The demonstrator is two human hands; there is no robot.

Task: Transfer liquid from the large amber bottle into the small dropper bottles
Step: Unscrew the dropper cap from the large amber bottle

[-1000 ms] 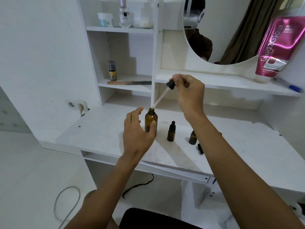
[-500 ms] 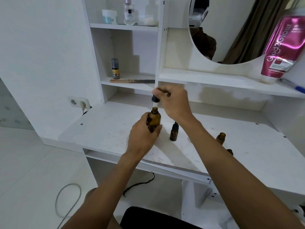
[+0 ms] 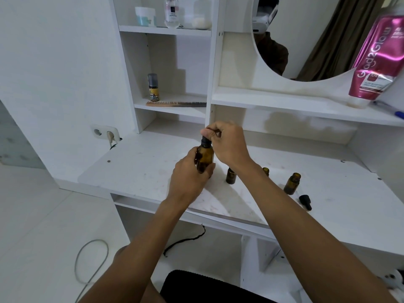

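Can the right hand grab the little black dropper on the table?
Probably not right away: the right hand pinches the cap on the big bottle. Once it lets go, the way to the little dropper looks free.

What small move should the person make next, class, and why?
Probably squeeze and release the dropper cap to draw liquid: the right hand pinches it at the neck of the large amber bottle, which the left hand grips, and an open small bottle waits uncapped.
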